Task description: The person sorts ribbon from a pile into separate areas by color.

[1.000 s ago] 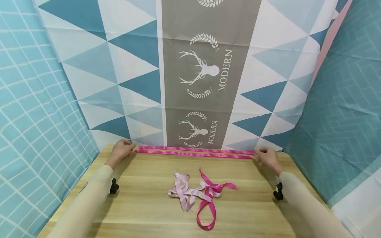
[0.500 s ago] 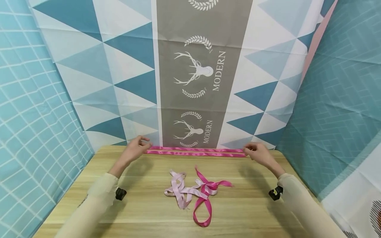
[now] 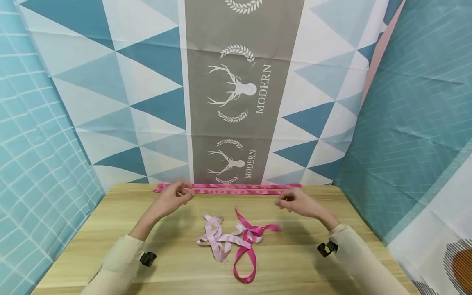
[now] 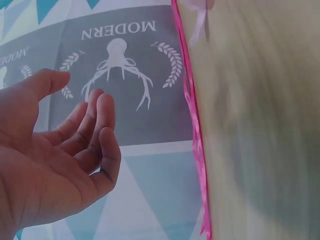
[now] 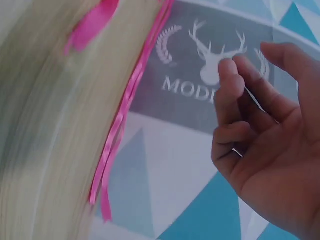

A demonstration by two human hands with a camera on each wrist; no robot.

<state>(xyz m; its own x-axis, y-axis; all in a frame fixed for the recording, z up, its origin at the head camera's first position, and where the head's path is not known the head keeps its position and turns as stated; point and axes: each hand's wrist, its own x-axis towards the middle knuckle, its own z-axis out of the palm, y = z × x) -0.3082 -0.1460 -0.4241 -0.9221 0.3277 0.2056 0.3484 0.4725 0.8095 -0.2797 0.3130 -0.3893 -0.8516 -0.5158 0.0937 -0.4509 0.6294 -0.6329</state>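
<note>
Two hot-pink satin ribbons [image 3: 228, 191] lie straight and side by side along the table's far edge. My left hand [image 3: 173, 199] hovers over their left part, fingers loosely bent, and overlaps them in the head view; the left wrist view shows that hand [image 4: 65, 150] with nothing in it. Just in front of the ribbons' right part is my right hand [image 3: 300, 202], its fingers relaxed and bare of any object in the right wrist view. Nearer on the table, a pale pink ribbon [image 3: 212, 235] lies crumpled and crosses a looped hot-pink ribbon [image 3: 252, 256].
The wooden table [image 3: 184, 274] ends at a hanging cloth [image 3: 228, 123] printed with triangles and deer heads. Blue grid cloth [image 3: 40, 164] hangs on the left and teal cloth [image 3: 398, 143] on the right. A small black camera sits on each wrist.
Both hands have let go of the straight ribbons' ends and moved inward and toward the body. The two ribbons stay laid out along the far edge. The head view has shifted slightly right.
</note>
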